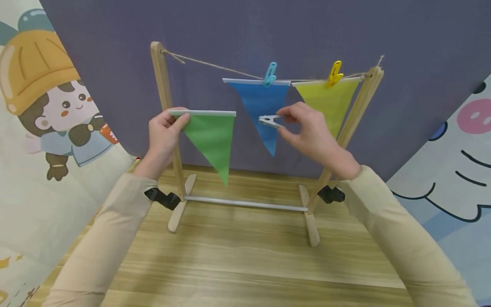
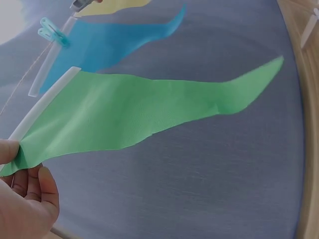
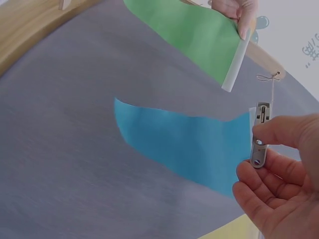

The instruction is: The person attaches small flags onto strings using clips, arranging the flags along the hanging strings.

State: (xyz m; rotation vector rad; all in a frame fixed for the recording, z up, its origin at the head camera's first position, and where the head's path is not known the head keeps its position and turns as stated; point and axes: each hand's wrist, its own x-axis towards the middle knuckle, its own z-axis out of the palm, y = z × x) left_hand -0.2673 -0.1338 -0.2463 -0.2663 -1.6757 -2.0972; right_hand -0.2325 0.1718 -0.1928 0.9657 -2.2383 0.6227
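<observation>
A green triangular pennant point(image 1: 213, 136) with a white top edge hangs from my left hand point(image 1: 164, 130), whose thumb and fingers pinch its left corner. My right hand point(image 1: 312, 132) pinches a grey clothespin point(image 1: 270, 121) by its handle ends, in front of the blue pennant point(image 1: 253, 96). In the right wrist view the clothespin point(image 3: 259, 134) sits between thumb and fingers. A light-blue clothespin point(image 1: 270, 74) fixes the blue pennant to the twine point(image 1: 215, 65). Right of it, a yellow clothespin point(image 1: 335, 74) holds the yellow pennant point(image 1: 327, 100). The green pennant is below the twine, apart from it.
The twine runs between two wooden posts point(image 1: 163, 79) on feet, joined low down by a white rod point(image 1: 245, 203). The stand is on a wood-grain tabletop point(image 1: 230, 264). Behind it rises a grey-blue panel point(image 1: 245, 34), with cartoon-printed walls point(image 1: 23, 170) at both sides.
</observation>
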